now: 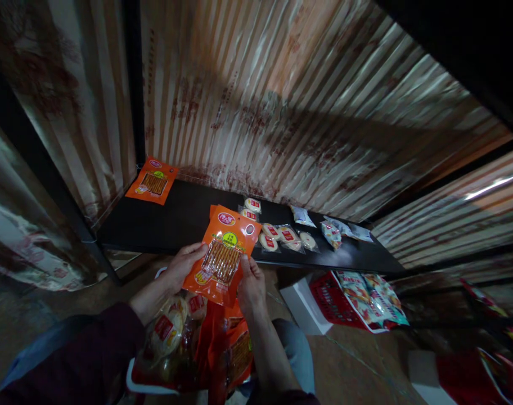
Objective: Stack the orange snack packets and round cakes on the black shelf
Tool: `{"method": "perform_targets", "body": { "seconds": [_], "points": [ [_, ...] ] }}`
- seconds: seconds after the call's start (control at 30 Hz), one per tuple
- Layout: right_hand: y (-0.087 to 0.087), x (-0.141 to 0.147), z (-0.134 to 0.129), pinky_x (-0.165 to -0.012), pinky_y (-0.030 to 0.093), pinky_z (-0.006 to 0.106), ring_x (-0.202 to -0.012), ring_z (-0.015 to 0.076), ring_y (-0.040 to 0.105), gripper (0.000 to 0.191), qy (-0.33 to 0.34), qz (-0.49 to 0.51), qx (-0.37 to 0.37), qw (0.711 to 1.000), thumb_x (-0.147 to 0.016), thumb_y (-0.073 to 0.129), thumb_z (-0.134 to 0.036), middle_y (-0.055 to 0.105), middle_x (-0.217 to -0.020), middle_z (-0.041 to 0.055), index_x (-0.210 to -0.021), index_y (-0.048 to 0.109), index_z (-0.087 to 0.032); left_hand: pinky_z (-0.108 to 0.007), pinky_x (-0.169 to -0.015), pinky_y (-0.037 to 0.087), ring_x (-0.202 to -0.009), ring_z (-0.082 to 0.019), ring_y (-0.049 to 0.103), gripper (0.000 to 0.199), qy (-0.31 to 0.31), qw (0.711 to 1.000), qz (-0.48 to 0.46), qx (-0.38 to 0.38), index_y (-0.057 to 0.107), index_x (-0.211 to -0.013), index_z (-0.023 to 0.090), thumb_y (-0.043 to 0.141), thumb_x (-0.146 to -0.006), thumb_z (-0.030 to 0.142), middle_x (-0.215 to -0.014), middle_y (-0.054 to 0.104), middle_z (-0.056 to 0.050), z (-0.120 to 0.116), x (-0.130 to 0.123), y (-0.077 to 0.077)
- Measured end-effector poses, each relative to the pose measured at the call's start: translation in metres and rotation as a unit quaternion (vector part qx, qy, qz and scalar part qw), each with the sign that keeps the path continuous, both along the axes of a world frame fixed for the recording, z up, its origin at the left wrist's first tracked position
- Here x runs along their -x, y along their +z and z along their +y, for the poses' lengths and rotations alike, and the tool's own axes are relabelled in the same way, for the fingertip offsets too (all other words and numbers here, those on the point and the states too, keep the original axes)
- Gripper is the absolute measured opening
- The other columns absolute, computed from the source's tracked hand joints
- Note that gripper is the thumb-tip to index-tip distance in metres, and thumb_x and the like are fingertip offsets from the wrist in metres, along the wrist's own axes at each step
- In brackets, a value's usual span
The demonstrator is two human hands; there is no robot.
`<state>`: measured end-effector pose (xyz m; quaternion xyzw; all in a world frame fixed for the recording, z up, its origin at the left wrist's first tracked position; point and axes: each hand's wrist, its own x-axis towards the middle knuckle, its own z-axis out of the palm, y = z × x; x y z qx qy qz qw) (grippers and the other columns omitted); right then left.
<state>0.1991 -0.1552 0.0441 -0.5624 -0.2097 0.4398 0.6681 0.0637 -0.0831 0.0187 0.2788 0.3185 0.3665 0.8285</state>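
An orange snack packet (221,256) with a clear window of brown sticks is held up between both hands, over the front edge of the black shelf (189,205). My left hand (188,264) pinches its left side and my right hand (251,281) grips its right side. A similar orange packet (153,181) lies at the shelf's far left end. Below my hands, a basket (149,388) holds round wrapped cakes (170,326) and more orange packets (239,354).
Small wrapped round cakes (288,236) lie mid-shelf, with several pale packets (302,216) farther right. A red basket (334,301) of bags and a white box (305,306) stand below. Dark metal posts (134,84) frame the striped curtain (256,101).
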Motion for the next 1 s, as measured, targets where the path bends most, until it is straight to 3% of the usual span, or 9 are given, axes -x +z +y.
{"method": "perform_targets", "body": {
  "seconds": [0.2,0.33,0.63,0.83,1.0],
  "points": [
    [-0.005,0.0,0.01,-0.057,0.046,0.023,-0.059,0.0117,0.059,0.02,0.033,0.0,-0.024,0.999,-0.065,0.073,-0.037,0.067,-0.07,-0.0029,-0.075,0.064,-0.022,-0.029,-0.065,0.051,-0.062,-0.016,0.065,0.033,0.085,0.996,-0.02,0.011,0.067,-0.082,0.015,0.08,-0.059,0.035,-0.073,0.071,-0.004,0.018,-0.009,0.013],
    [-0.012,0.001,0.016,-0.057,0.048,0.025,-0.061,0.0134,0.06,0.023,0.038,0.02,-0.014,0.999,-0.063,0.074,-0.036,0.067,-0.069,-0.0033,-0.078,0.064,-0.022,-0.029,-0.064,0.051,-0.061,-0.016,0.065,0.033,0.122,0.992,-0.013,0.022,0.066,-0.083,0.015,0.08,-0.059,0.033,-0.071,0.071,-0.003,0.025,-0.012,0.016],
    [-0.013,0.01,0.03,-0.062,0.05,0.025,-0.069,0.0141,0.064,0.022,0.036,0.048,-0.028,0.998,-0.061,0.075,-0.031,0.07,-0.077,-0.0015,-0.079,0.067,-0.023,-0.032,-0.065,0.052,-0.062,-0.017,0.065,0.03,0.113,0.993,-0.025,0.025,0.066,-0.083,0.015,0.077,-0.057,0.024,-0.07,0.07,-0.003,0.035,-0.001,0.005],
    [-0.011,0.018,0.038,-0.063,0.051,0.027,-0.068,0.0149,0.064,0.025,0.016,0.037,-0.014,0.999,-0.057,0.077,-0.031,0.071,-0.077,-0.0006,-0.078,0.069,-0.021,-0.026,-0.06,0.048,-0.058,-0.014,0.061,0.027,0.133,0.991,0.02,-0.012,0.064,-0.082,0.015,0.074,-0.059,0.023,-0.065,0.066,0.001,0.033,0.009,0.005],
    [-0.008,0.027,0.037,-0.064,0.052,0.028,-0.07,0.0165,0.065,0.024,0.014,0.038,-0.009,0.999,-0.06,0.075,-0.03,0.072,-0.078,-0.0002,-0.081,0.069,-0.021,-0.027,-0.063,0.049,-0.064,-0.015,0.063,0.039,0.152,0.987,0.056,-0.021,0.059,-0.101,0.018,0.07,-0.064,0.022,-0.078,0.068,-0.001,0.027,0.012,0.001]
  ]
}}
